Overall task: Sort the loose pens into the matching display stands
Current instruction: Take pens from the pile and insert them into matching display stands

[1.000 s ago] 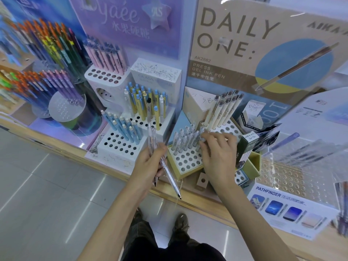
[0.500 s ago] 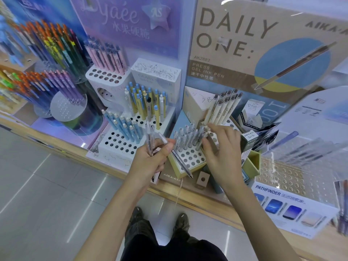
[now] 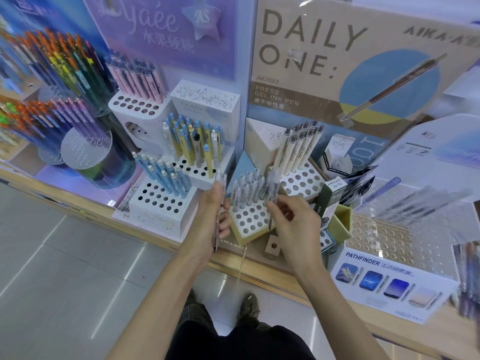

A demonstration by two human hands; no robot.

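**At the shelf's front edge: clear pens in both hands, the stand between them**

At the front edge of the wooden shelf [image 3: 272,272], your two hands flank the yellow-sided stand [image 3: 240,237]. Its white holed top carries a cluster of clear pens [image 3: 246,190] in the back rows, while the front rows of holes are bare.

Your left hand [image 3: 211,216] sits just beside the stand's left corner. Its fingers are curled round the loose pens [image 3: 220,183], which it holds nearly upright. Their blurred tops rise above your fingers and one dark tip pokes out below your wrist.

Your right hand [image 3: 294,226] is at the stand's right corner, with the thumb and forefinger pinching one pen [image 3: 274,185]. That pen stands upright against the right side of the cluster. Blur hides whether its tip is in a hole.

Behind the right hand, cream pens [image 3: 298,148] lean in their own holed block. To the left of the left hand, blue pens [image 3: 166,175] stand in a white block [image 3: 158,219].
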